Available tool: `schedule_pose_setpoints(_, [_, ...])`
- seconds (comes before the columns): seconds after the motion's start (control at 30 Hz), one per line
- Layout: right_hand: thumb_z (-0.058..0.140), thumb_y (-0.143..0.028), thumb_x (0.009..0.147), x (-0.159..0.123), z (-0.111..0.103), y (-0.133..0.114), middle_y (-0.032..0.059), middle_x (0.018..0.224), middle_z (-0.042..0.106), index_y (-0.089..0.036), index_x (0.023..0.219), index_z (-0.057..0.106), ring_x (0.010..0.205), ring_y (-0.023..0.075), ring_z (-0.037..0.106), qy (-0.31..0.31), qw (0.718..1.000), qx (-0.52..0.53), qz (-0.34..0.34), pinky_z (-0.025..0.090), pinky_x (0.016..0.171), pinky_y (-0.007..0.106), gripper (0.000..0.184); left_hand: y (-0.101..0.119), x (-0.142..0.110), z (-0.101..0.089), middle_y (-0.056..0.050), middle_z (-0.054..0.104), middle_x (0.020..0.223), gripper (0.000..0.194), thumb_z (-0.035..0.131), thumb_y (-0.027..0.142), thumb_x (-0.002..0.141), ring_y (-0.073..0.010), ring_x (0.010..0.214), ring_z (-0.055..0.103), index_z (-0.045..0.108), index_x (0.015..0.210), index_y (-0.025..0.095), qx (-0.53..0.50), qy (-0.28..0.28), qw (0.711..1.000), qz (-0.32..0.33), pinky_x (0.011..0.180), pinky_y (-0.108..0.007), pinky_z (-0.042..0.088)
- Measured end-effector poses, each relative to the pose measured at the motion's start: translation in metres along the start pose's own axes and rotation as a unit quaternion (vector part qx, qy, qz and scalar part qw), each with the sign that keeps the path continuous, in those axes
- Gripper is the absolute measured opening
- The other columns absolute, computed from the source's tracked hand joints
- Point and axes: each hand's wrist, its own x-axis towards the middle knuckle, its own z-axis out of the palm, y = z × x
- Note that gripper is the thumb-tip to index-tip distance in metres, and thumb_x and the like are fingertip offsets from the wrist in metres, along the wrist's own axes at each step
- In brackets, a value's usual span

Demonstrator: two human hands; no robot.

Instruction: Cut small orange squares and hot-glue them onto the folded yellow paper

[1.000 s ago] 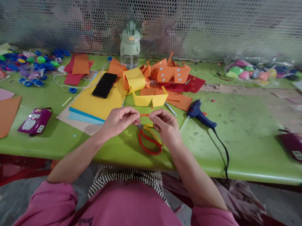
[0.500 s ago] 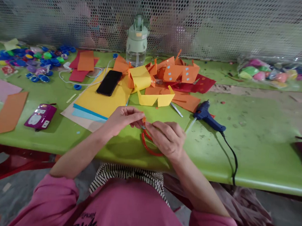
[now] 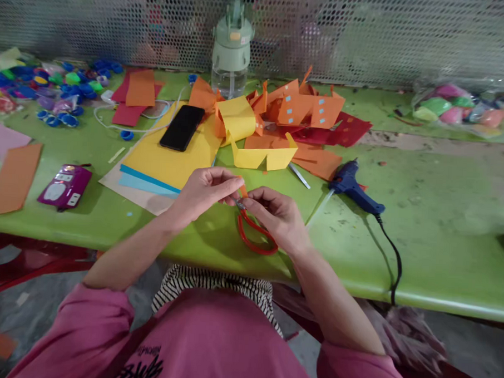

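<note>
The left hand (image 3: 208,192) is pinching the upper end of a narrow orange paper strip (image 3: 242,187) between thumb and fingers; the right hand (image 3: 278,215) is closing its thumb and fingertips on the strip's lower end; the strip is bridging the small gap between them; red-handled metal scissors (image 3: 253,247) are lying just below the hands; a notched, folded yellow paper piece (image 3: 264,159) is standing just beyond them; a dark blue plastic glue gun (image 3: 354,189) is lying right of the right hand
</note>
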Motion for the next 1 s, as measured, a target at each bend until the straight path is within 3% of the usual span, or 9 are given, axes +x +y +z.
schedule_pose_setpoints(0.13, [0.070,-0.045,0.085,0.000,0.000,0.001,-0.0067,0.058,0.045,-0.018,0.078,0.063,0.053,0.0066,0.034,0.001,1.000,0.027,0.012,0.024,0.048,0.025,0.029,-0.001,0.000,-0.001,-0.002,0.071,0.068,0.032,0.070,0.048,0.081,-0.0084,0.054,0.063,0.071,0.080,0.016,-0.002,-0.025,1.000,0.001,0.053,-0.020,0.049])
schedule_pose_setpoints(0.27, [0.071,-0.044,0.084,0.001,-0.001,0.004,-0.0063,0.058,0.047,-0.018,0.078,0.064,0.053,0.0067,0.033,-0.001,1.000,0.023,0.010,0.024,0.047,0.025,0.028,0.001,0.001,0.001,0.001,0.069,0.070,0.025,0.078,0.038,0.072,-0.0064,0.051,0.059,0.069,0.079,0.016,0.005,-0.040,0.999,-0.004,0.051,-0.019,0.049])
schedule_pose_setpoints(0.5, [0.063,-0.040,0.089,0.006,-0.009,0.007,-0.0016,0.071,0.059,-0.018,0.083,0.064,0.060,0.0090,0.046,0.046,0.993,-0.097,-0.057,0.038,0.055,0.025,0.022,0.001,0.003,0.000,0.002,0.067,0.068,0.015,0.074,0.028,0.074,-0.0061,0.053,0.059,0.065,0.076,0.016,0.017,-0.066,0.998,-0.002,0.053,-0.019,0.048])
schedule_pose_setpoints(0.6, [0.060,-0.040,0.091,-0.003,-0.015,0.003,0.0044,0.086,0.068,-0.018,0.096,0.065,0.070,0.0141,0.057,0.056,0.956,-0.277,-0.076,0.045,0.063,0.029,0.024,-0.001,0.005,-0.004,0.001,0.069,0.068,0.014,0.074,0.026,0.074,-0.0062,0.055,0.061,0.064,0.075,0.016,0.022,-0.066,0.998,-0.003,0.055,-0.018,0.048])
schedule_pose_setpoints(0.73, [0.065,-0.036,0.088,-0.031,-0.015,0.003,0.0144,0.105,0.071,-0.016,0.117,0.061,0.093,0.0290,0.065,-0.013,0.815,-0.579,-0.007,0.050,0.074,0.038,0.036,-0.005,0.009,-0.008,0.001,0.069,0.068,0.018,0.075,0.031,0.076,-0.0058,0.053,0.060,0.065,0.078,0.017,-0.030,-0.012,0.999,0.014,0.052,-0.017,0.045])
schedule_pose_setpoints(0.8, [0.059,-0.025,0.089,-0.041,-0.014,0.006,0.0156,0.107,0.071,-0.014,0.120,0.060,0.099,0.0301,0.066,-0.045,0.774,-0.632,0.020,0.051,0.079,0.039,0.033,-0.006,0.009,-0.008,0.001,0.069,0.068,0.018,0.075,0.032,0.076,-0.0056,0.053,0.060,0.065,0.079,0.017,-0.044,0.003,0.999,0.018,0.052,-0.018,0.045])
schedule_pose_setpoints(0.9, [0.054,-0.019,0.087,-0.043,-0.018,0.005,0.0153,0.103,0.070,-0.012,0.117,0.060,0.099,0.0291,0.067,-0.070,0.769,-0.633,0.058,0.050,0.081,0.038,0.031,-0.006,0.008,-0.006,0.002,0.068,0.065,0.019,0.077,0.030,0.074,-0.0054,0.051,0.059,0.064,0.076,0.017,-0.079,0.008,0.996,0.029,0.052,-0.018,0.046])
schedule_pose_setpoints(1.0, [0.058,-0.022,0.078,-0.036,-0.033,-0.002,0.0115,0.093,0.070,-0.014,0.107,0.062,0.084,0.0251,0.067,-0.076,0.807,-0.576,0.104,0.049,0.073,0.035,0.030,-0.004,0.007,-0.006,0.004,0.066,0.062,0.018,0.077,0.030,0.074,-0.0047,0.050,0.057,0.063,0.074,0.018,-0.131,0.021,0.990,0.049,0.050,-0.017,0.044])
